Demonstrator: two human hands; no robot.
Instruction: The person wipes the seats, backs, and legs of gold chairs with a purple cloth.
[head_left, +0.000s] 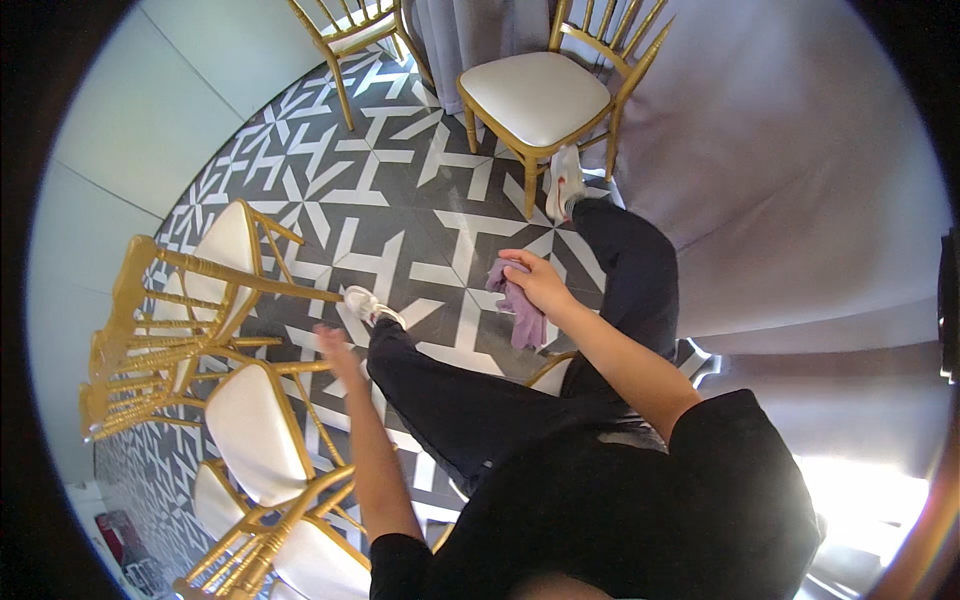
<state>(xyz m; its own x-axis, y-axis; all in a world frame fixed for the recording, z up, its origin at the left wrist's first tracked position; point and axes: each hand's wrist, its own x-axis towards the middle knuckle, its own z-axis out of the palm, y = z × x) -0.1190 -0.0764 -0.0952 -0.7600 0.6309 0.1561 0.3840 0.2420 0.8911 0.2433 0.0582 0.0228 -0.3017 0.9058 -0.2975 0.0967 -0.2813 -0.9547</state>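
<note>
My right hand (536, 283) grips a crumpled purple cloth (527, 319), which hangs down from the fingers above the patterned floor. Ahead of it stands a gold spindle-back chair (536, 97) with a white padded seat. My left hand (339, 351) is slightly blurred and holds nothing. Its fingers point forward, beside my left shoe (365, 304). Close by on the left are gold chairs with white seats, one seat (259, 435) just left of my forearm. Part of another chair (553, 373) shows between my legs.
Several gold chairs crowd the left side, their backrests (172, 307) overlapping. A further chair (360, 34) stands at the top, near a grey curtain (480, 45). Grey-mauve draped fabric (765, 187) runs along the right. My right shoe (564, 184) is beside a chair leg.
</note>
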